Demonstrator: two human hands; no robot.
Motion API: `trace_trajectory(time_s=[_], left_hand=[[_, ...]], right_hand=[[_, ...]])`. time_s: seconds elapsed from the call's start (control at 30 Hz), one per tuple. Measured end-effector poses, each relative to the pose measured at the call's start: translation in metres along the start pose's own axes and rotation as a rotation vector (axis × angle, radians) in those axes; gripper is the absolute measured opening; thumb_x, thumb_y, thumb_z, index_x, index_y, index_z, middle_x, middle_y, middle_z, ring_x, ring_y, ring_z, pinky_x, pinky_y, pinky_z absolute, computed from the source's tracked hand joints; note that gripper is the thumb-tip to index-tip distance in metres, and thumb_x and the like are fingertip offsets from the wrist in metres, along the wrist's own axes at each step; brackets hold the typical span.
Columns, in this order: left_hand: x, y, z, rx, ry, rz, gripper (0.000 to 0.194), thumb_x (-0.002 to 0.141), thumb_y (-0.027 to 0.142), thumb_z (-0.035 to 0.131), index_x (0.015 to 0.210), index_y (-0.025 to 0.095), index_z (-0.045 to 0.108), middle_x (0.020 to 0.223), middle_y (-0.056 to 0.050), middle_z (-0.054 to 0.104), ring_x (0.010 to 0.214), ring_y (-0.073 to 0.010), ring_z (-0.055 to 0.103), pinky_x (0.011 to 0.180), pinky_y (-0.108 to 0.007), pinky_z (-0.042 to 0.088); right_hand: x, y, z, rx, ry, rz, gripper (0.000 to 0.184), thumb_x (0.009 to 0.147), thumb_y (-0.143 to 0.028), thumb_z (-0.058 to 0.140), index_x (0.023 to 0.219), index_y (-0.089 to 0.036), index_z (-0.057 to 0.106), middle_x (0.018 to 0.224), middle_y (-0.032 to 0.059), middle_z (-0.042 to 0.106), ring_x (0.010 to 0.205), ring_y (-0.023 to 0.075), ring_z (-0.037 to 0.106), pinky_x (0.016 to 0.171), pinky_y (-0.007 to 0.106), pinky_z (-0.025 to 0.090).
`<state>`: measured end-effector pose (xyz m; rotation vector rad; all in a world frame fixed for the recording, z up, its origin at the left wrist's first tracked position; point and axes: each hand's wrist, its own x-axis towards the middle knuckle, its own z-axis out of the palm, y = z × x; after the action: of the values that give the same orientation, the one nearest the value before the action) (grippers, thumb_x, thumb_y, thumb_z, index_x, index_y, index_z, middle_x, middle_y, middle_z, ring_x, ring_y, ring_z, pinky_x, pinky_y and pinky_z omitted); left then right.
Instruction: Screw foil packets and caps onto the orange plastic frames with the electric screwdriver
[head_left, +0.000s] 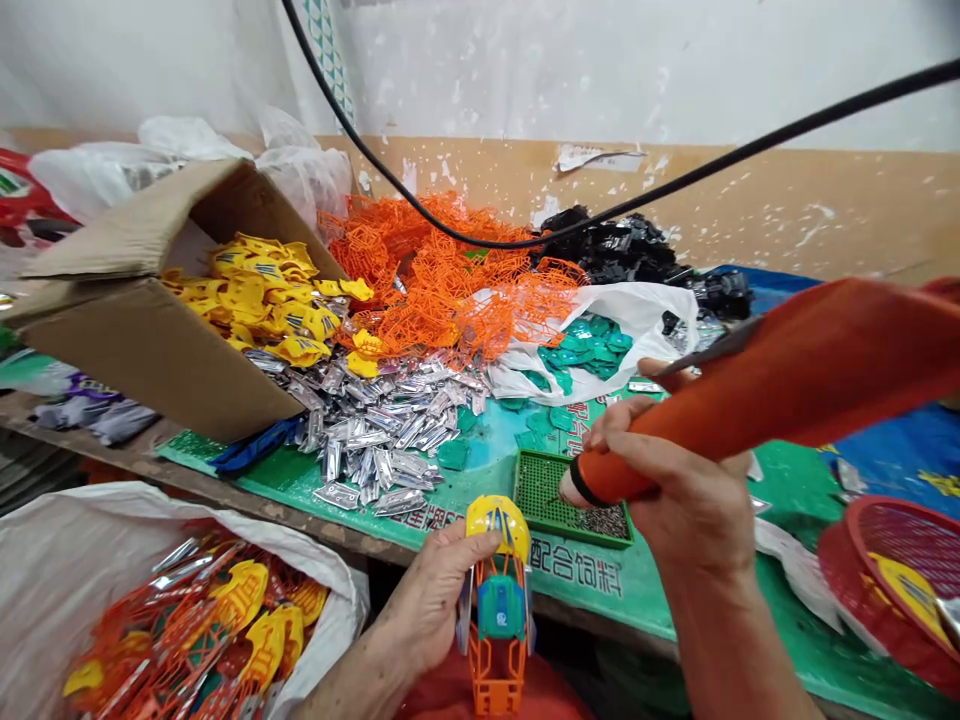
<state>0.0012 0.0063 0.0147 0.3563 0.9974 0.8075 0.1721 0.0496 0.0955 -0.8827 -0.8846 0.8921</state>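
Note:
My left hand (429,600) is closed around a small toy assembly (496,600) with a yellow top, a teal middle piece and an orange frame, held upright near the table's front edge. My right hand (675,480) grips an orange electric screwdriver (765,390), whose tip points down-left over a small green tray of dark screws (547,478). A black cable (675,180) runs from the screwdriver up across the wall.
A tipped cardboard box (142,350) spills yellow parts (262,295). Silver parts (382,430), orange frames (442,280), teal pieces in a white bag (589,345) and black parts (637,250) lie on the table. A sack of finished toys (202,620) sits lower left, a red basket (892,580) right.

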Motion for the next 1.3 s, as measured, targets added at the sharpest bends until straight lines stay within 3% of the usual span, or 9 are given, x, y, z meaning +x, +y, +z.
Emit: trace_trajectory(time_s=[0.3, 0.47, 0.63, 0.9, 1.2, 1.3], left_hand=[[0.001, -0.002, -0.002, -0.035, -0.007, 0.076, 0.030, 0.062, 0.029, 0.082, 0.081, 0.010, 0.070, 0.065, -0.003, 0.069, 0.052, -0.0103, 0.058, 0.051, -0.020, 0.048], [0.004, -0.004, -0.003, -0.047, 0.029, 0.070, 0.032, 0.061, 0.030, 0.083, 0.082, 0.011, 0.069, 0.062, -0.002, 0.066, 0.047, -0.0093, 0.054, 0.046, -0.020, 0.046], [0.006, -0.006, -0.002, -0.067, 0.058, 0.070, 0.034, 0.058, 0.030, 0.084, 0.082, 0.011, 0.069, 0.061, -0.001, 0.066, 0.046, -0.0092, 0.054, 0.044, -0.020, 0.045], [0.005, -0.006, 0.000, -0.083, 0.051, 0.072, 0.032, 0.059, 0.030, 0.084, 0.080, 0.010, 0.069, 0.062, -0.002, 0.067, 0.046, -0.0091, 0.055, 0.047, -0.020, 0.048], [0.006, -0.006, 0.000, -0.093, 0.038, 0.070, 0.032, 0.060, 0.029, 0.084, 0.081, 0.010, 0.069, 0.063, -0.002, 0.068, 0.047, -0.0087, 0.056, 0.047, -0.019, 0.048], [0.003, -0.005, 0.003, -0.100, 0.054, 0.050, 0.032, 0.057, 0.028, 0.085, 0.079, 0.010, 0.069, 0.062, -0.002, 0.068, 0.046, -0.0092, 0.056, 0.044, -0.019, 0.047]], right_hand=[[-0.032, -0.002, 0.016, -0.039, -0.073, 0.045, 0.056, 0.062, -0.012, 0.073, 0.112, -0.031, 0.056, 0.067, -0.0066, 0.061, 0.061, 0.0142, 0.057, 0.070, 0.035, 0.049], [-0.038, 0.002, 0.017, -0.075, -0.072, 0.027, 0.024, 0.065, -0.015, 0.072, 0.084, -0.024, 0.060, 0.071, -0.0038, 0.060, 0.064, 0.0143, 0.058, 0.071, 0.035, 0.050], [-0.041, 0.007, 0.017, -0.091, -0.057, 0.017, 0.029, 0.066, -0.016, 0.074, 0.090, -0.026, 0.060, 0.075, -0.0034, 0.060, 0.067, 0.0151, 0.059, 0.074, 0.037, 0.051], [-0.044, 0.013, 0.016, -0.163, -0.076, -0.009, 0.014, 0.069, -0.018, 0.071, 0.077, -0.022, 0.061, 0.076, 0.0000, 0.061, 0.071, 0.0170, 0.058, 0.073, 0.037, 0.052], [-0.045, 0.015, 0.013, -0.164, -0.090, -0.011, 0.015, 0.069, -0.017, 0.071, 0.077, -0.023, 0.060, 0.075, -0.0008, 0.061, 0.072, 0.0170, 0.059, 0.074, 0.037, 0.052], [-0.046, 0.014, 0.014, -0.155, -0.074, -0.012, 0.022, 0.068, -0.016, 0.070, 0.086, -0.024, 0.059, 0.075, -0.0018, 0.062, 0.071, 0.0169, 0.059, 0.074, 0.037, 0.052]])
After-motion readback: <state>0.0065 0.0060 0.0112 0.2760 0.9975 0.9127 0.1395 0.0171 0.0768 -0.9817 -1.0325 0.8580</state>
